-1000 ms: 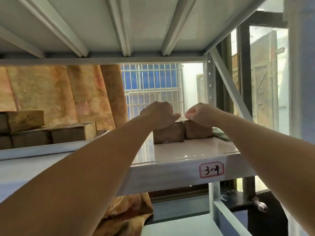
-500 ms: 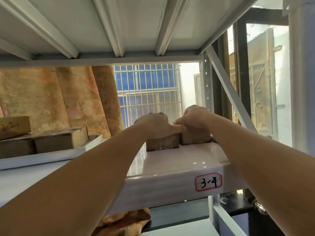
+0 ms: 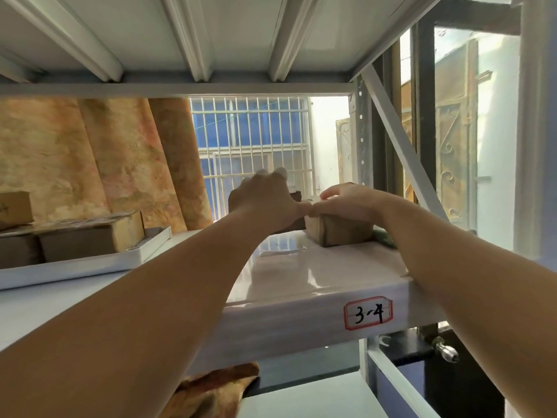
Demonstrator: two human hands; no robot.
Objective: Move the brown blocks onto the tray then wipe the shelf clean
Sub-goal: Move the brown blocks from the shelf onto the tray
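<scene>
Step in hand, as judged: lifting the last two brown blocks off the shelf [image 3: 301, 276] for transfer to the tray [image 3: 99, 265]. Left hand [image 3: 265, 203], centre of frame: grip closed round the left block [image 3: 296, 195], which looks tilted and raised at its near edge, though the hand hides most of it. Right hand [image 3: 346, 205], just right of centre: grip curled over the top of the right block [image 3: 340, 235], thumb at its near left corner. This block sits flat on the shelf. The thumbs meet or nearly meet; cannot tell which. The tray lies at the left of the frame on the same shelf, well apart from both hands, and carries stacked blocks [image 3: 90, 239]. To do it well: hold low on the side faces, not the top edge alone, since the block faces look smooth. Lift each block clear before swinging left, so nothing drags across the glossy surface. Pass under the ribbed shelf above with room to spare, and set the blocks down squarely inside the tray rim. A dark green thing [image 3: 383, 237] shows behind the right wrist, possibly the wiping cloth but too hidden to say. Leave it where it lies.
</scene>
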